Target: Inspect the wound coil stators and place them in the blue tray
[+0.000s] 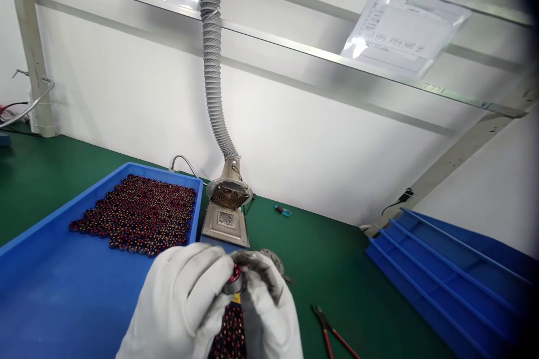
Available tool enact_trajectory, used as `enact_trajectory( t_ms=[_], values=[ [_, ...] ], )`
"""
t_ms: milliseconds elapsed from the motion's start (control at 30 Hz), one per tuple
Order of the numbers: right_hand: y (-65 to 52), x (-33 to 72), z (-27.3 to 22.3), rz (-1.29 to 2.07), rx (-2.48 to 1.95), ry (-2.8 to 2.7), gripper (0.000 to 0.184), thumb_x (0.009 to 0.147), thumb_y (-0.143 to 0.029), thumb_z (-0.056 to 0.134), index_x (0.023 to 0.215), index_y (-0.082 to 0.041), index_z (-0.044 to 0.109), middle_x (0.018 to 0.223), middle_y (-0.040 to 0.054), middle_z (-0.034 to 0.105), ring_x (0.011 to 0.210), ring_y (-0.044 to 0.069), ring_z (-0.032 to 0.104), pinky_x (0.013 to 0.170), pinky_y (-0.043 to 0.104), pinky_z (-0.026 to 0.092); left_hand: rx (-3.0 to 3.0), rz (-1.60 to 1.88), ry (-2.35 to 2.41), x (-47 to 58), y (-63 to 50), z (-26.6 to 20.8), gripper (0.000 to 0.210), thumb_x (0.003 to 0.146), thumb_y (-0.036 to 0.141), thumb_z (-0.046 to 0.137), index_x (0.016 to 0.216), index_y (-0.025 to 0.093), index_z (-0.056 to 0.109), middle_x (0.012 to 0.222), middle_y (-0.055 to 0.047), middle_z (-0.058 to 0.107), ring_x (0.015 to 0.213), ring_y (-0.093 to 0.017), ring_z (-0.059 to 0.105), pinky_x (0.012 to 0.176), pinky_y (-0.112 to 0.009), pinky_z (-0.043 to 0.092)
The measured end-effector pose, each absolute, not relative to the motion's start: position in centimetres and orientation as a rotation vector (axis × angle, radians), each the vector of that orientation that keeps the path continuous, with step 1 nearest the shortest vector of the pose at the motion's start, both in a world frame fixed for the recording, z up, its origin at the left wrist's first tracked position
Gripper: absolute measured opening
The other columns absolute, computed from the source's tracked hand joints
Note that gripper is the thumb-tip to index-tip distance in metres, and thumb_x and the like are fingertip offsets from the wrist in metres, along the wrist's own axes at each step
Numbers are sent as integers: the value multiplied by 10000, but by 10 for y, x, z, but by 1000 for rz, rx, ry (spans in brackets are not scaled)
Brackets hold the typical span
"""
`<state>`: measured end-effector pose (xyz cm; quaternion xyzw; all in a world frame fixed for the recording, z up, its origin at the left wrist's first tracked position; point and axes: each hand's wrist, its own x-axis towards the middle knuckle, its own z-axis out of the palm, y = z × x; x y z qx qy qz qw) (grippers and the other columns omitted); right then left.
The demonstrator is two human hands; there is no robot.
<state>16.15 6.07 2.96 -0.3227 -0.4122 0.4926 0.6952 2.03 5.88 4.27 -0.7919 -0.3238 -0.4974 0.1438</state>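
Both my hands wear white gloves and meet low in the middle of the head view. Between their fingertips is a small round coil (234,276) with a dark rim and red windings. My left hand (181,291) pinches it from the left, and the fingers of my right hand (269,300) close on its right side. The right glove has dark smudges at the fingers. Below the hands lie more red-and-black coils (231,332), partly hidden by the gloves, with a small yellow patch above them.
At left, a blue tray (92,286) holds many coils (143,213). Behind my hands stands a square metal heating unit (227,224) under a grey hose (213,56). A round grey metal piece (273,261) and red-handled pliers (325,325) lie rightward, near stacked blue trays (446,275).
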Motion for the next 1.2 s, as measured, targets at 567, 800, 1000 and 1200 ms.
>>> enact_trajectory(
  t_ms=[567, 800, 1000, 1200],
  values=[
    [78, 159, 7, 1290, -713, -896, 216, 606, -309, 743, 808, -268, 679, 858, 47, 703, 822, 237, 656, 716, 380, 562, -2445, -1586, -918, 17, 66, 48, 252, 886, 132, 433, 1128, 159, 498, 1049, -51, 579, 966, -187, 510, 805, -337, 446],
    [102, 160, -16, 1388, -663, -866, 190, 592, -398, 743, 717, -268, 683, 750, 44, 699, 673, 218, 654, 590, 369, 553, -2649, -1947, -890, 13, 73, 51, 165, 882, 216, 447, 958, 255, 589, 985, 0, 620, 927, -161, 562, 823, -271, 477],
    [85, 157, -7, 1457, -633, -927, 329, 585, -455, 751, 844, -263, 687, 745, 51, 701, 686, 235, 658, 623, 409, 545, -2414, -2556, -1254, 8, 71, 49, 168, 867, 211, 455, 840, 244, 618, 950, 8, 620, 880, -137, 587, 745, -188, 497],
    [59, 153, 20, 1673, -501, -664, 280, 697, -443, 679, 913, -265, 679, 927, 21, 708, 853, 172, 647, 774, 326, 523, -2733, -2048, -1263, 14, 65, 48, 409, 726, 165, 613, 1095, 323, 534, 1160, 30, 543, 1052, -176, 511, 913, -272, 434]
  ],
)
